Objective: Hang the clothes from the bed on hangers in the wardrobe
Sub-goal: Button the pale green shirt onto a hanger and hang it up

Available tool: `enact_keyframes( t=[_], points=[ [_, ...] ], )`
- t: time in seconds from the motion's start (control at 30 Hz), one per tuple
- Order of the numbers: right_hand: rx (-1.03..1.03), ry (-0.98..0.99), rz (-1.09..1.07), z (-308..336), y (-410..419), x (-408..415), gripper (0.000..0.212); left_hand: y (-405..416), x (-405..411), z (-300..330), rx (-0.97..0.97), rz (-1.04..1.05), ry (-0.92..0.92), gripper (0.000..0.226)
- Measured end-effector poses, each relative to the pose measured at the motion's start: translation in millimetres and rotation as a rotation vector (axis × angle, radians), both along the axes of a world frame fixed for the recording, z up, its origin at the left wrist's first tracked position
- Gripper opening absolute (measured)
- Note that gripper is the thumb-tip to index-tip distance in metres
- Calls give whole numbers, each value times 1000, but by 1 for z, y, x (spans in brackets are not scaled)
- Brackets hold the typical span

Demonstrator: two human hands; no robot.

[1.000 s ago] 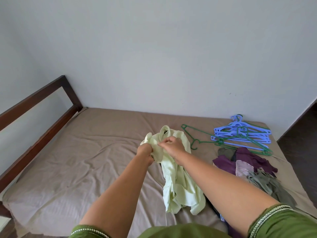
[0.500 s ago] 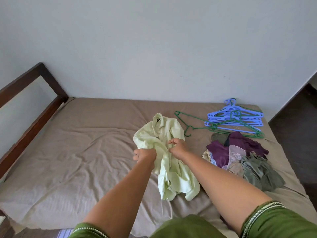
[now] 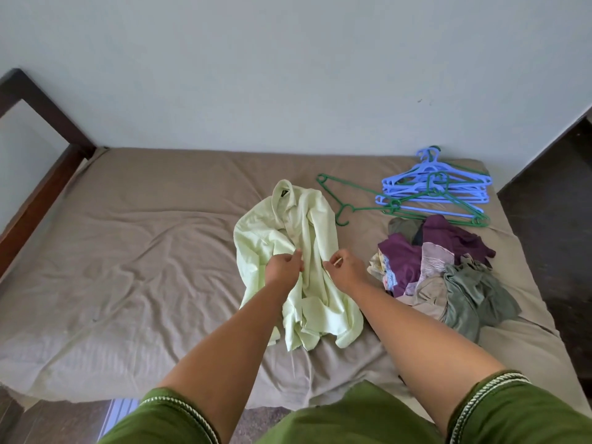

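Note:
A pale green collared shirt (image 3: 307, 238) lies crumpled on the bed (image 3: 144, 245), collar toward the wall. My left hand (image 3: 283, 267) pinches the shirt's fabric near its middle. My right hand (image 3: 346, 267) pinches the fabric just to the right, a small gap between the two hands. A loose green hanger (image 3: 344, 200) lies beside the shirt's collar. Further right sits a stack of blue and green hangers (image 3: 439, 187). A pile of purple, grey and beige clothes (image 3: 442, 270) lies right of my right hand.
The bed has a brown sheet and a dark wooden headboard (image 3: 41, 149) on the left. A plain wall (image 3: 288, 75) runs behind the bed. Dark floor (image 3: 557, 203) shows past the bed's right edge.
The shirt was held up off the bed and has come down to lie on the sheet. Both hands have slid from the collar area toward the shirt's middle.

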State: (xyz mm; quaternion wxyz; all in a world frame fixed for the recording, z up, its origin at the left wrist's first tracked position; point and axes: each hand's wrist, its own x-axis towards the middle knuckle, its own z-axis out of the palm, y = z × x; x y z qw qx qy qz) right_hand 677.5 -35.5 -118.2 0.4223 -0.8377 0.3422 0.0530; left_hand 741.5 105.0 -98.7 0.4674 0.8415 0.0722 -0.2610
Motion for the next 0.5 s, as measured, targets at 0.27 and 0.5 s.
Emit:
enact_keyframes(
  t=[0.27,0.5],
  points=[
    [-118,352,278,-62,-39,22,64,-22,10,-64,329,-239,180,77],
    [42,434,147,-155,-43,44,114,-14,17,-157,523,-197,275,109]
  ],
)
